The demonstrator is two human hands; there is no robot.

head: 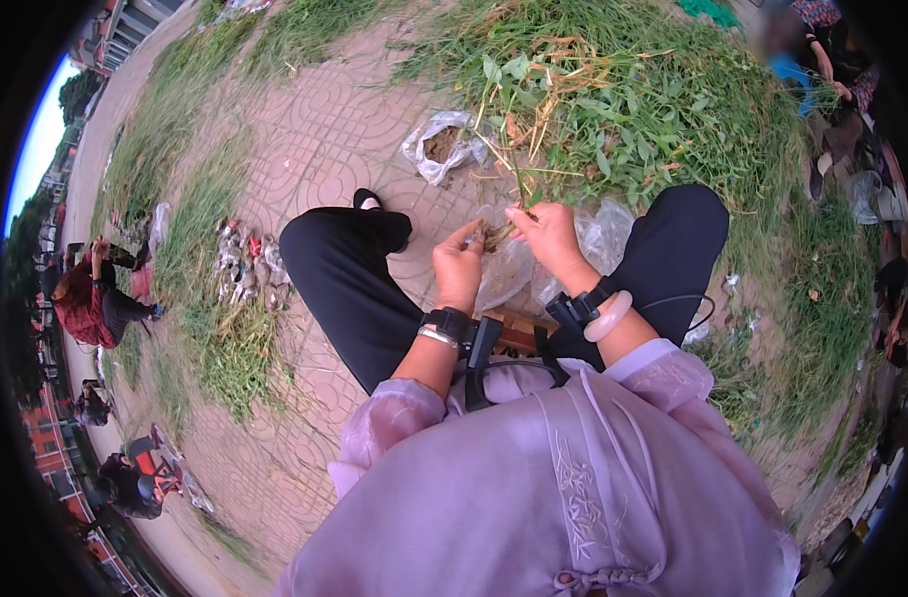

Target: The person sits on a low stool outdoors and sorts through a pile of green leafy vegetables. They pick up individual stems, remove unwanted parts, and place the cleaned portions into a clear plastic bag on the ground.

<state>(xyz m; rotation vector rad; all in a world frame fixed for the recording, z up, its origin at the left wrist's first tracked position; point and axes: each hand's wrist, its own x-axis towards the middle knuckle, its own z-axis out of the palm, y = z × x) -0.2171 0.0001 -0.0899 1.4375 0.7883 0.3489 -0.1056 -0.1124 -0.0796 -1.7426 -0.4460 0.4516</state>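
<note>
Between my knees, my left hand (458, 265) has its fingers closed on the soil-covered root end of a plant. My right hand (549, 233) grips the stems (521, 195) just above the roots, and the leafy tops stretch away from me over the greenery. Below both hands lies a crumpled clear plastic bag (508, 277), with more clear plastic (607, 233) beside my right hand. Beyond my hands, an open clear plastic bag (431, 172) holding brown soil (441, 144) sits on the paving.
Leafy cut plants (625, 127) are heaped on long grass ahead. Several small plastic-wrapped bundles (249, 265) lie left of my knee, near a green plant pile (249, 366). A person in a red top (88, 298) sits at far left; another person (793, 74) is at upper right.
</note>
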